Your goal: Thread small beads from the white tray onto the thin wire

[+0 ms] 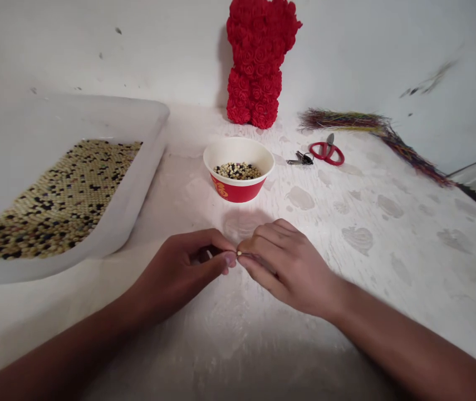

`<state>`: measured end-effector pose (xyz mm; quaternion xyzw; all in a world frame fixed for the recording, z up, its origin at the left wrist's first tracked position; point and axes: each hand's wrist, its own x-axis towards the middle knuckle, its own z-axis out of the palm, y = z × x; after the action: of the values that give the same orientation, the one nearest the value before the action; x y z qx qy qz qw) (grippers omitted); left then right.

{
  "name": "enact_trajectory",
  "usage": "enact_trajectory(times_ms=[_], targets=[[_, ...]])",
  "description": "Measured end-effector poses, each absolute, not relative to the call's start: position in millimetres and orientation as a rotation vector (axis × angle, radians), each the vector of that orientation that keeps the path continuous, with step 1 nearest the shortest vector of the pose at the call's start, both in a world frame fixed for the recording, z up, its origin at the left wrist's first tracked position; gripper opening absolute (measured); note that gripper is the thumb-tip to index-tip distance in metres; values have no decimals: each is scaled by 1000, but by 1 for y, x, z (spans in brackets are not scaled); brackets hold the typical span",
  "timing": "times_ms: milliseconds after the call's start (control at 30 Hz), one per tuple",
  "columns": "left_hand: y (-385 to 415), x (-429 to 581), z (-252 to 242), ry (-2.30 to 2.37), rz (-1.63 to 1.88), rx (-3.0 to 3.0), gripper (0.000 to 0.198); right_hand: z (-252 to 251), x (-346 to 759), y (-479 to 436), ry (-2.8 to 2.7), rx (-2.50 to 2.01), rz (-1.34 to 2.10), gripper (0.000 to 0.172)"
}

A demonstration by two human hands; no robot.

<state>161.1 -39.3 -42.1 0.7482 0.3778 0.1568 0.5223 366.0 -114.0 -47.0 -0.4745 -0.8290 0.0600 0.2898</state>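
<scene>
My left hand [191,264] pinches a tiny cream bead [239,253] at the tips of its thumb and index finger. Against it, almost touching, is my right hand [281,262], closed on a thin dark wire [251,255] that runs from the bead back under its fingers. Most of the wire is hidden by the right hand. Just beyond both hands stands a red and white paper bowl [238,192], holding many small cream and black beads [238,170].
A large white tub [137,206] of beads stands at left. Behind the bowl is a red rose-covered figure [256,67]. Red-handled scissors [327,151], small metal keys [302,159] and a bundle of coloured wires [346,120] lie at right on the patterned white table [371,267].
</scene>
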Motion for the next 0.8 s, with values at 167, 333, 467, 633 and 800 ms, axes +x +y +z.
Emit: enact_trajectory(times_ms=[167,333,467,633,800], targets=[[-38,160,-44,864,399,1793,17,-47,360,-114,-2260,-1268,89,28],[-37,158,-44,800,494,1697,15,-42,372,-108,-2256,-1234,-53,17],[-33,156,-46,804,705,1460,22,-26,424,-110,-2073,-1392,-337,8],[-33,157,-42,847,640,1470,23,19,456,-123,-1816,-1515,-624,11],[-34,159,-39,844,610,1518,23,48,415,-91,-1720,-1298,-664,10]])
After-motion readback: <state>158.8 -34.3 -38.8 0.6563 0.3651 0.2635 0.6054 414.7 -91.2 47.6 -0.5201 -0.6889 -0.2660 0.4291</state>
